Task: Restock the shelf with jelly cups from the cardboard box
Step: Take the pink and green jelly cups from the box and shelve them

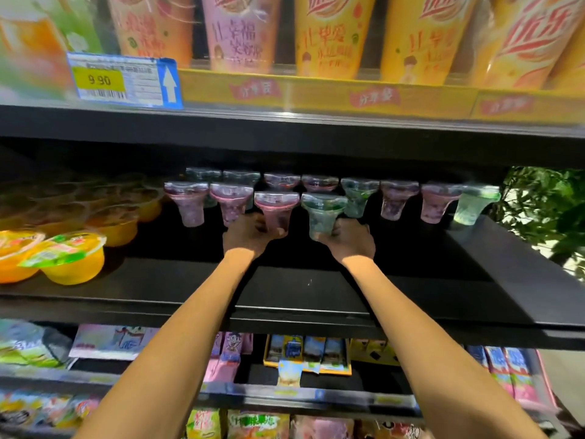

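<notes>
Both my arms reach into the dark middle shelf [304, 293]. My left hand [247, 236] grips the narrow base of a purple jelly cup [276, 210]. Fingers of my right hand [351, 240] curl round the base of a green jelly cup [323, 213]. Both cups stand upright at the front of a row of several purple and green jelly cups [395, 199] that runs along the back of the shelf. The cardboard box is out of view.
Orange jelly bowls [63, 258] crowd the shelf's left side. Tall drink cups [329, 33] and a 9.90 price tag [123, 79] fill the shelf above. Snack packets [304, 353] line the shelves below. Green foliage [544, 210] shows past the shelf's right end.
</notes>
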